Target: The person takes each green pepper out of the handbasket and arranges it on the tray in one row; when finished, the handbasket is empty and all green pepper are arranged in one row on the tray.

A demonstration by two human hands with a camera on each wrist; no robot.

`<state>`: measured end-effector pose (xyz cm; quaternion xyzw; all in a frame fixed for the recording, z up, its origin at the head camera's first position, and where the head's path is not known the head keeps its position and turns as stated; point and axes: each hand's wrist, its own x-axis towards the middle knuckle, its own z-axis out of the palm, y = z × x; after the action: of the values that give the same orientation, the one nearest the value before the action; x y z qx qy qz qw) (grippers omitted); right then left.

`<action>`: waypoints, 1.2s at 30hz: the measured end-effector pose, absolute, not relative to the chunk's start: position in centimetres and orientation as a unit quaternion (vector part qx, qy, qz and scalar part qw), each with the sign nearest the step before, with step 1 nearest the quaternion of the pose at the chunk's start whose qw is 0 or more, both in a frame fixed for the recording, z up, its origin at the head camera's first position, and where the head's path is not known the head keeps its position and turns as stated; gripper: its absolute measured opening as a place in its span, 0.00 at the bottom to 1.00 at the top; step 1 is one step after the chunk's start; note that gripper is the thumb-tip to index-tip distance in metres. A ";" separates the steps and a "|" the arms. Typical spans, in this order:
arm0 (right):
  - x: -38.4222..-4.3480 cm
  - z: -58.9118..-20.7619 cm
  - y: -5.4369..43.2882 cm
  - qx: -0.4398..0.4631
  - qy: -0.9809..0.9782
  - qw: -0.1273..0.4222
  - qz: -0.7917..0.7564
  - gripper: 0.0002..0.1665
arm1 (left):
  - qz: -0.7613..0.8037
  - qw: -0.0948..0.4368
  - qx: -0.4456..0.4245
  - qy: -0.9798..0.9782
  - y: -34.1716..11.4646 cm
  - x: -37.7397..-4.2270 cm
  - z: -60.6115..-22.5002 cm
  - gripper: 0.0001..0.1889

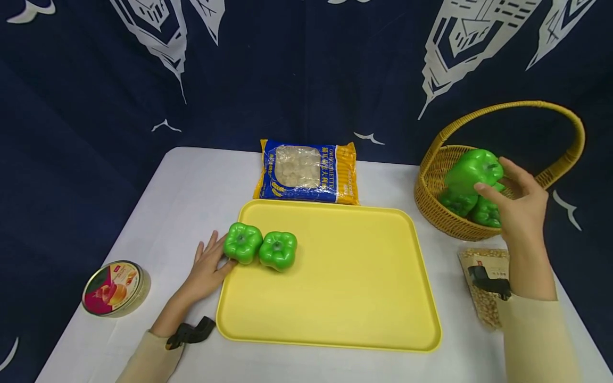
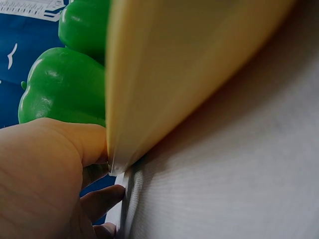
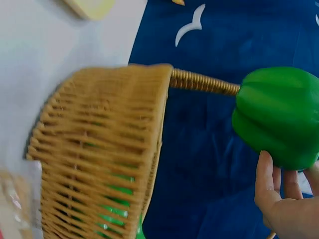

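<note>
right hand (image 1: 524,205): pinching green bell pepper (image 1: 471,173) over wicker basket (image 1: 433,213) | left hand (image 1: 208,271): fingers extended at yellow tray (image 1: 335,298) edge | advice: glossy skin may slip, pinch firmly, steer clear of handle (image 1: 517,104)

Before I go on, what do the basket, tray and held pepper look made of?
Basket: probably wicker or a woven imitation, satin; interlaced strands show.
Tray: likely plastic, smooth and low-sheen; one even yellow with a rounded rim.
Pepper: glossy, with bright highlights; real or plastic, I can't tell.
</note>
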<state>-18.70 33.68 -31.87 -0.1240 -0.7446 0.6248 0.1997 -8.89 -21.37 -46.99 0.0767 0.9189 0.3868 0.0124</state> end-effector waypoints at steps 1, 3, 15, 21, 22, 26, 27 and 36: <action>-18.5 -32.1 33.3 -0.115 -0.752 0.197 0.618 0.37 | 0.386 0.013 0.077 0.919 -21.4 -8.9 -47.0 0.32; -18.1 -32.7 32.6 -0.082 -0.758 0.184 0.620 0.38 | 0.385 0.013 0.076 0.920 -21.4 -8.9 -47.0 0.32; -16.6 -37.1 26.5 0.101 -0.766 0.075 0.630 0.38 | 0.385 0.013 0.077 0.920 -21.5 -9.0 -47.1 0.32; -15.9 -37.9 22.6 0.164 -0.788 0.009 0.593 0.38 | 0.382 0.012 0.077 0.921 -21.5 -9.0 -47.2 0.32; -15.7 -37.9 21.9 0.173 -0.792 -0.001 0.586 0.38 | 0.382 0.012 0.077 0.921 -21.4 -9.0 -47.2 0.32; -15.0 -38.1 19.5 0.206 -0.790 -0.040 0.575 0.39 | 0.384 0.014 0.074 0.920 -21.3 -8.9 -47.1 0.32; -14.8 -38.2 18.9 0.213 -0.787 -0.051 0.576 0.39 | 0.384 0.014 0.074 0.920 -21.3 -8.9 -47.0 0.32; -14.1 -39.4 15.1 0.235 -0.776 -0.125 0.573 0.39 | 0.383 0.018 0.070 0.921 -21.2 -8.9 -46.9 0.32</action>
<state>-14.11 15.12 -39.40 0.2346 -0.7755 0.5725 -0.1253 -8.89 -21.24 -46.87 0.0698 0.9209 0.3832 0.0175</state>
